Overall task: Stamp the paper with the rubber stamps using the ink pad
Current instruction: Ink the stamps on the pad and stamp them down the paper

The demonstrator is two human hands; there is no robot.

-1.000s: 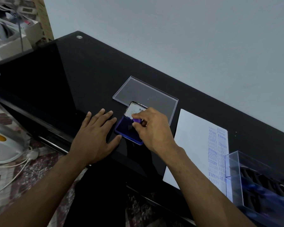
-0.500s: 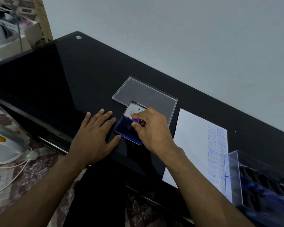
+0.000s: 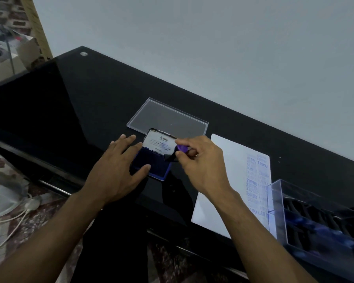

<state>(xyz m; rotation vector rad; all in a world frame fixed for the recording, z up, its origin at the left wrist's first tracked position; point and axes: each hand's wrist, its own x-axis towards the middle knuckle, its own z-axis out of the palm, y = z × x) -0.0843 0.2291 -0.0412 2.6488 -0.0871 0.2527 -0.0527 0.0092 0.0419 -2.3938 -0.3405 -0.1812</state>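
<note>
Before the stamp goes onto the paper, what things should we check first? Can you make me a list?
1. Stamp held firmly: ok. The right hand pinches the purple stamp between thumb and fingers.
2. Ink pad kept from sliding: ok. The left hand rests flat against the open ink pad.
3. Stamp face inked: cannot tell. The face is hidden from the camera.
4. Free space on the paper: ok. Blue prints fill only the right edge; the rest is blank.
5. Path from pad to paper: ok. Only bare black table lies between them.
6. Clear stamp box out of the way: ok. It covers just the paper's right corner.
</note>
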